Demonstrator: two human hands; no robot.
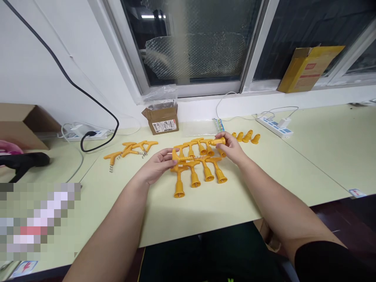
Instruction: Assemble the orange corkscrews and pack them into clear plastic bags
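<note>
My left hand (158,164) is closed on a yellow T-shaped corkscrew handle (175,156), whose screw points right. In my right hand (230,148) is a yellow bell-shaped sleeve (218,141), held apart from the screw. Beneath and between the hands, several yellow corkscrews with sleeves on them (207,172) lie in two rows on the pale green table (205,211). Several loose handles with bare metal screws (129,150) are piled to the left of my left hand. Beyond my right hand stand several loose yellow sleeves (247,136).
An open cardboard box (164,120) sits against the wall, beside a clear plastic bag (196,128). Power strips (274,127) with cables are at the back right and back left. A black cable (67,76) hangs at the left, near a larger box (17,123).
</note>
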